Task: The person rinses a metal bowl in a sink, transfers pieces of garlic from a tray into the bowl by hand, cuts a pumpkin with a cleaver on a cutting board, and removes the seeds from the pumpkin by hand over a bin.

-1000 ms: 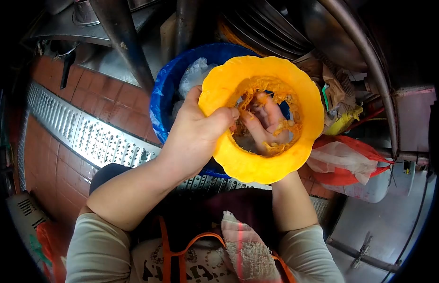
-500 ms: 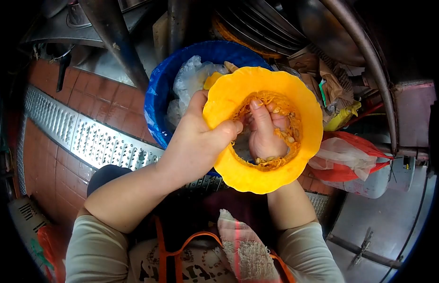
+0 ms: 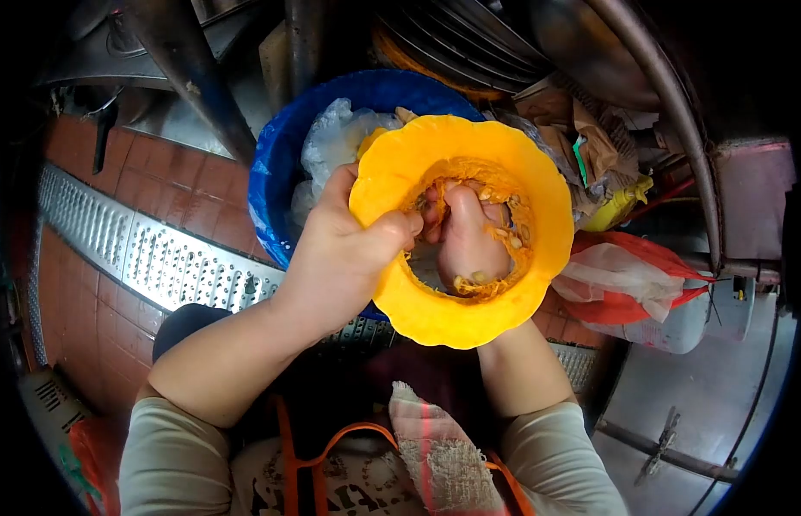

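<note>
A thick ring of yellow-orange pumpkin [image 3: 431,322] with a scalloped edge is held up in front of me, its hollow facing the camera. My left hand [image 3: 327,249] grips its left side, thumb hooked over the inner edge. Through the hole, from behind, comes my right hand [image 3: 471,241], fingers curled and thumb pressed against stringy pulp at the upper left of the hollow. Seeds and fibres [image 3: 512,236] cling to the inner wall on the right. Beneath the pumpkin stands a blue tub [image 3: 267,172], holding a clear plastic bag [image 3: 332,138] and orange scraps.
A perforated metal drain cover [image 3: 168,258] crosses the reddish tiled floor [image 3: 99,318] on the left. Stacked metal pans [image 3: 469,43] and crumpled brown paper [image 3: 590,129] lie beyond the tub. At right hangs a red and white plastic bag [image 3: 624,275] near a metal cabinet [image 3: 676,404].
The pumpkin and both hands have shifted slightly left in view. My right hand's fingers have moved toward the upper left of the hollow and curled there.
</note>
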The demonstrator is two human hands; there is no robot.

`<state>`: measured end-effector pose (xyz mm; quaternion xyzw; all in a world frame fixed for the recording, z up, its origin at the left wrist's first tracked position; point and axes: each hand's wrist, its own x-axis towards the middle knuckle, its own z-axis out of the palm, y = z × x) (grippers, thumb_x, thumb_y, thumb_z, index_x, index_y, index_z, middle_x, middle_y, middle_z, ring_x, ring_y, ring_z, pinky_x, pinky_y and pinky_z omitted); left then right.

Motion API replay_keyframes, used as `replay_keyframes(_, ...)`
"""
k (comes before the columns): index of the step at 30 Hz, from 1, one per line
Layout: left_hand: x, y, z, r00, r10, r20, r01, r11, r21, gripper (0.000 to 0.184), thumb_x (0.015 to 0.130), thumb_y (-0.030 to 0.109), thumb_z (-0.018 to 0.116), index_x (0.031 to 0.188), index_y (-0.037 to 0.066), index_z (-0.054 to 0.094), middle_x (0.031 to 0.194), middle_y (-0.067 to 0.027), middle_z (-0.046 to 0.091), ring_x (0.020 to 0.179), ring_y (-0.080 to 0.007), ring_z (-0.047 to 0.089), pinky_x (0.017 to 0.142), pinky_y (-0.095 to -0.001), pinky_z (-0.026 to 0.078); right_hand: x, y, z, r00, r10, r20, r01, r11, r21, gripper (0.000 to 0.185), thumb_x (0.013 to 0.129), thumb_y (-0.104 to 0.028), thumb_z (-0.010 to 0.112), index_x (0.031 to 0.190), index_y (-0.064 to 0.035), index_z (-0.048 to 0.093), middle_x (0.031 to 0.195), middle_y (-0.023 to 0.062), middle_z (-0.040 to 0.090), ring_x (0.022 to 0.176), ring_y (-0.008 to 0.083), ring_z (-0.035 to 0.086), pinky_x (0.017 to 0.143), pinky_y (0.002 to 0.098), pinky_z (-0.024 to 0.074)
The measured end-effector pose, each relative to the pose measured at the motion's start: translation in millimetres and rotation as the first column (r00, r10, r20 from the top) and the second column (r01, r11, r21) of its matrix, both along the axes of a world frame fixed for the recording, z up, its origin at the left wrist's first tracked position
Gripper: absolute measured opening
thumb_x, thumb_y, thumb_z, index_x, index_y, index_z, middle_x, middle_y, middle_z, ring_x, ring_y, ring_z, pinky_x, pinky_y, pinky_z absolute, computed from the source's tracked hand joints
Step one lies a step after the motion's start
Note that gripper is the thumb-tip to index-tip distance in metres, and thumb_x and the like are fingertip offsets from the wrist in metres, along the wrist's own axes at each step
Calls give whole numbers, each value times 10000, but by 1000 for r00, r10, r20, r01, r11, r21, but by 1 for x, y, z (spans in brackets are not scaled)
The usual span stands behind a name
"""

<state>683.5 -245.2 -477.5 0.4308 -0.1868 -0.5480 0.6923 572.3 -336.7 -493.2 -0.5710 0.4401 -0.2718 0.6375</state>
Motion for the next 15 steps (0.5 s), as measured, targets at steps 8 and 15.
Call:
replay_keyframes(8,19,-1,6,1000,27,15,-27,1000,-17,484,790,124,601,1189,-18,368,926,-88,568,831,-152,577,763,-257,468,-17,-30,-40,908,244,-342,-370,849,-377,319,824,-41,475,1134,-17,548,835,73,580,735,163,551,667,254,445)
replay_keyframes(15,11,-3,7,993,114,9,-114,992,58,482,780,100,577,1208,10,373,888,-70,542,739,-147,562,688,-268,477,-14,-20,-8,939,198,282,-135,964,-227,331,864,-226,592,1145,-70,512,1028,55,576,928,155,550,834,300,441)
